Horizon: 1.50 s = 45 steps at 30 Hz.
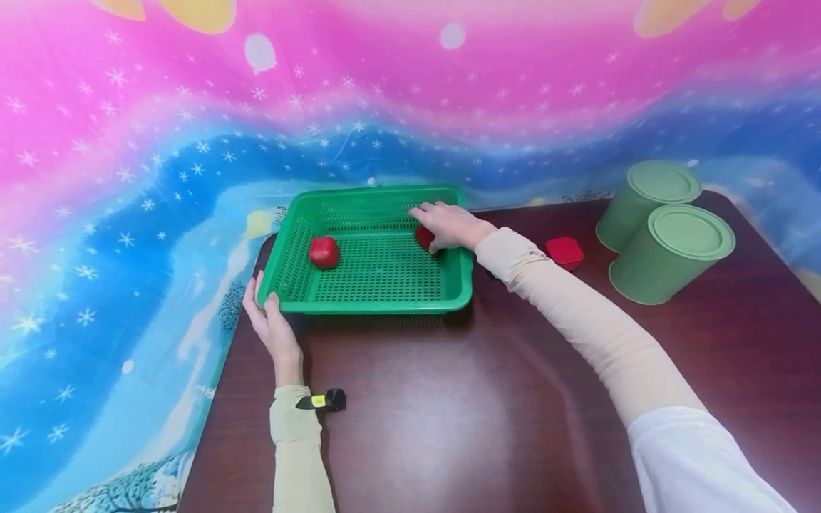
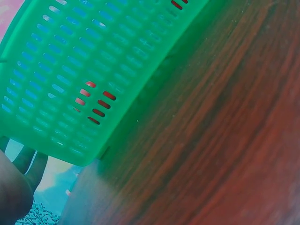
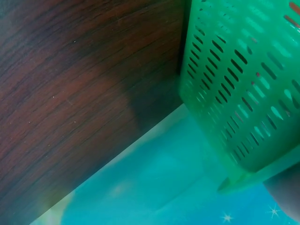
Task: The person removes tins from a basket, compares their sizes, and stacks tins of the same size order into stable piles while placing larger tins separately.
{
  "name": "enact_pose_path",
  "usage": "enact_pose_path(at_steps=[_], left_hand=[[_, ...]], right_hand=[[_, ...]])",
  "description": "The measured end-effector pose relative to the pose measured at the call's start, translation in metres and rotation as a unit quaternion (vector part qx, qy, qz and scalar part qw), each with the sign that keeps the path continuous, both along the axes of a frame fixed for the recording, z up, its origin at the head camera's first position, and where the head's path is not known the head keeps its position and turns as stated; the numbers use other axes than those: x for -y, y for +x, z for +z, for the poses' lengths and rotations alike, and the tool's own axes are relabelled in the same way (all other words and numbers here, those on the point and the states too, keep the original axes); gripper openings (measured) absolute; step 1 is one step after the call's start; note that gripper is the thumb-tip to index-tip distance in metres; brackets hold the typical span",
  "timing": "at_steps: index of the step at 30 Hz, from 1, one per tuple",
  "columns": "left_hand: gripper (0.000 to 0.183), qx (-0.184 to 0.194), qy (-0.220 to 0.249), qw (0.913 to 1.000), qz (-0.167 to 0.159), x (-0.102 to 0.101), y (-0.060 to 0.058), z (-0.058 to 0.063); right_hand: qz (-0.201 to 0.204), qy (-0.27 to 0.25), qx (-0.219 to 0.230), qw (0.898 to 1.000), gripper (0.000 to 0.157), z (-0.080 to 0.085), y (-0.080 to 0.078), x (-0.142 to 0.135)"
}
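A green plastic basket [image 1: 378, 308] with slotted walls stands on the table. At its front left corner my left hand [image 1: 277, 331] grips it, thumb at the rim and fingers along the outside; in the left wrist view those fingers [image 2: 33, 171] show at the basket's edge. My right hand [image 1: 452, 226] reaches over the right rim and holds a red object [image 1: 423, 238] inside, mostly hidden under the fingers. A red rounded cube [image 1: 324, 253] sits toward the left of the basket floor. The right wrist view shows the basket's slotted side [image 3: 234, 79].
Right of the basket, a small red rounded box [image 1: 564, 253] lies on the dark wooden table [image 1: 423, 399]. Two pale green lidded cans [image 1: 670, 253] stand farther right. Behind the table hangs a patterned pink and blue cloth [image 1: 398, 92].
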<state>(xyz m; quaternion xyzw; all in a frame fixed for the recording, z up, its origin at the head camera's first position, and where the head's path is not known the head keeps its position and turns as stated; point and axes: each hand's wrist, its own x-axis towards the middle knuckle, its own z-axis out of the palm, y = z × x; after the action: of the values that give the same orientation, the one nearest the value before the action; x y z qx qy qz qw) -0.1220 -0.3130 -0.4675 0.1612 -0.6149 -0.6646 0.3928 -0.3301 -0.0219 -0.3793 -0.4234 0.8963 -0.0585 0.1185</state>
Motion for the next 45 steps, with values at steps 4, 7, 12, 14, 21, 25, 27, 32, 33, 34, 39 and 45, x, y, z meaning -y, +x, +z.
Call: enact_pose_path(at_steps=[4,7,12,14,21,25,27,32,33,34,39,45], left_hand=[[0.052,0.000,-0.003,1.0000,0.002,0.000,0.000,0.001],[0.052,0.004,-0.004,1.0000,0.004,0.000,0.001,0.003],[0.053,0.003,0.002,1.0000,0.008,0.002,0.001,0.003],[0.053,0.002,0.005,0.9999,0.009,0.004,0.001,0.002],[0.053,0.003,0.014,0.9999,0.007,0.006,0.003,0.000],[0.054,0.006,0.012,0.9999,0.000,0.001,0.004,0.005],[0.054,0.008,0.006,0.9999,-0.005,-0.001,0.003,0.007],[0.054,0.009,0.001,1.0000,-0.003,-0.001,0.001,0.003],[0.054,0.009,0.001,1.0000,-0.001,-0.001,0.001,0.002],[0.053,0.009,0.001,1.0000,0.000,0.000,0.001,0.001],[0.053,0.002,-0.002,1.0000,0.000,0.001,0.000,-0.002],[0.052,0.002,-0.009,1.0000,0.003,0.001,-0.001,-0.003]], right_hand=[[-0.008,-0.005,0.014,1.000,0.093,0.000,-0.001,0.001],[-0.012,-0.014,0.019,1.000,0.098,-0.001,-0.002,0.003],[0.002,-0.003,-0.001,1.000,0.093,-0.004,-0.004,0.009],[0.006,0.004,-0.005,1.000,0.090,-0.005,-0.003,0.010],[0.004,0.007,-0.006,1.000,0.087,-0.008,-0.002,0.012],[-0.010,0.000,0.000,1.000,0.095,-0.009,-0.002,0.009],[-0.020,-0.011,0.003,1.000,0.097,-0.010,-0.002,0.006],[-0.019,-0.039,-0.008,0.999,0.088,-0.010,-0.001,0.002],[-0.019,-0.042,-0.010,0.999,0.087,-0.010,-0.001,0.002],[-0.020,-0.041,-0.009,0.999,0.087,-0.010,-0.001,0.003],[-0.027,-0.010,-0.004,1.000,0.092,-0.011,-0.001,0.004],[-0.023,-0.024,0.001,0.999,0.089,-0.011,-0.002,0.003]])
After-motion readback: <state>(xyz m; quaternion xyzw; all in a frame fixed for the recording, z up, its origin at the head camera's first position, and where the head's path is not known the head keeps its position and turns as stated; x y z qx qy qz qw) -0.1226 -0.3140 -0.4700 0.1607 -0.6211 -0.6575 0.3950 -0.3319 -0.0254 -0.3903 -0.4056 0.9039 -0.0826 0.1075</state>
